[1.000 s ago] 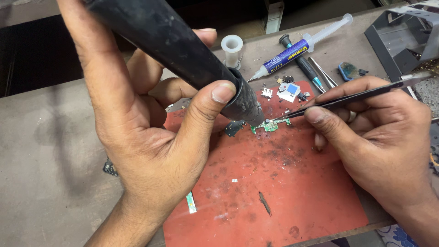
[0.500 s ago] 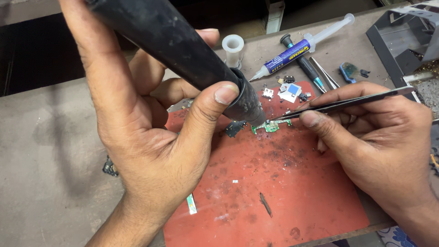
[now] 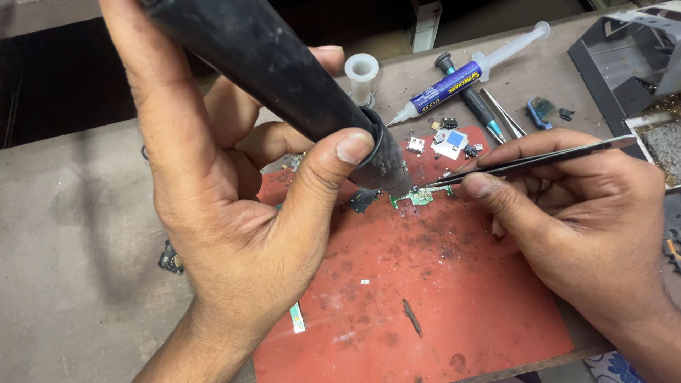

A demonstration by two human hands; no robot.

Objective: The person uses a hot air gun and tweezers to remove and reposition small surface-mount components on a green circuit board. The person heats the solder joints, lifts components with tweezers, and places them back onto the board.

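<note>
Two hands work on a small green board [image 3: 420, 198] on a red mat [image 3: 454, 298].
The left hand [image 3: 234, 213] is closed around a black hot-air tool [image 3: 284, 85]; the right hand [image 3: 589, 213] pinches tweezers [image 3: 525, 163] whose tips touch the board.

The thick black tool barrel [image 3: 284, 85] runs off the top edge, so its upper end is unseen; its nozzle tip is hidden behind the left hand's [image 3: 227, 213] thumb, just beside the small green circuit board [image 3: 420, 197]. The board's parts are too small to tell. The grey metal tray [image 3: 624, 64] is cut off at the right edge. The right hand's [image 3: 589, 220] wrist leaves the frame.
</note>
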